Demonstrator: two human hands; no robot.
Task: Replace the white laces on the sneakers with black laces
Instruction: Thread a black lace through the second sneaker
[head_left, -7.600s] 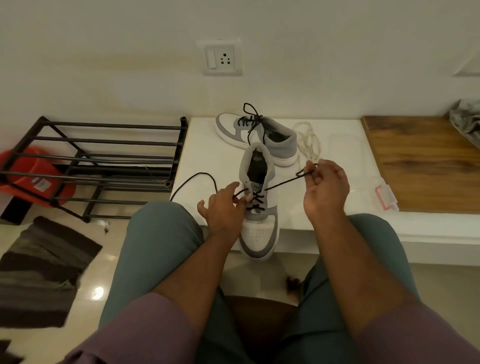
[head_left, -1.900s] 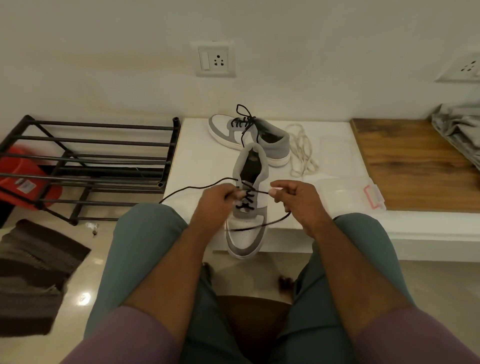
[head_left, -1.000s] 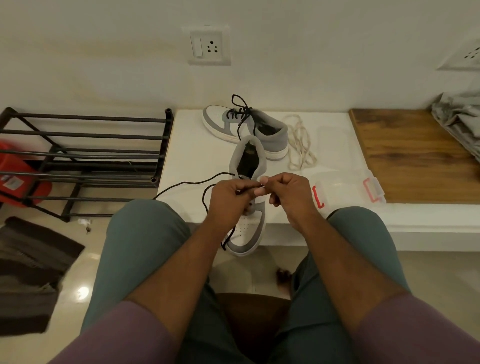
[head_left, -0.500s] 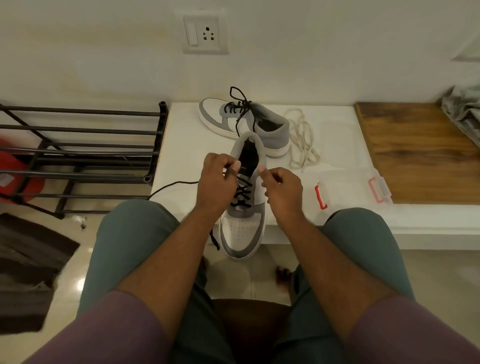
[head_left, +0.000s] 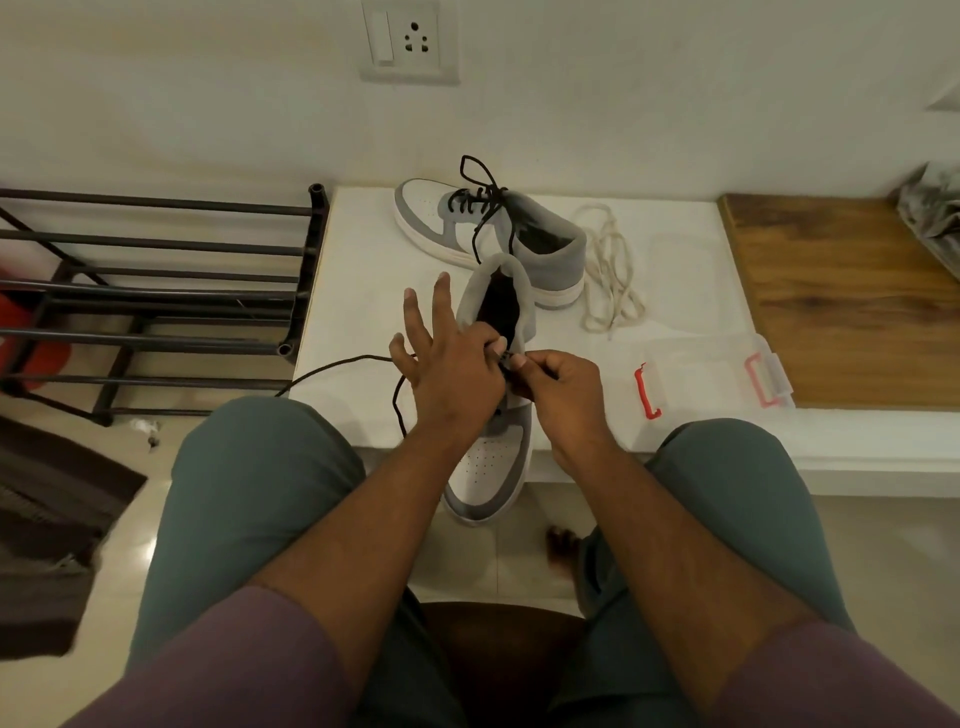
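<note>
Near sneaker (head_left: 493, 457) lies on bench (head_left: 358, 291) edge, toe overhanging toward the knees. Left hand (head_left: 457, 374): thumb and forefinger pinch the black lace (head_left: 358, 359) at the upper eyelets, other three fingers splayed straight. Right hand (head_left: 561, 384): grip curled tight, pinching the lace end opposite. Loose lace trails left off the bench. Far sneaker (head_left: 498, 228) black-laced; white laces (head_left: 608, 280) just beside it.

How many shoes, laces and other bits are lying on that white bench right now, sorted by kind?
Sneakers: 2, the far sneaker and the near sneaker
Black laces: 2, the tied lace and the loose lace
White laces: 1 bundle; how many laces it holds is unclear
Clear plastic packets: 1
Total: 6
</note>
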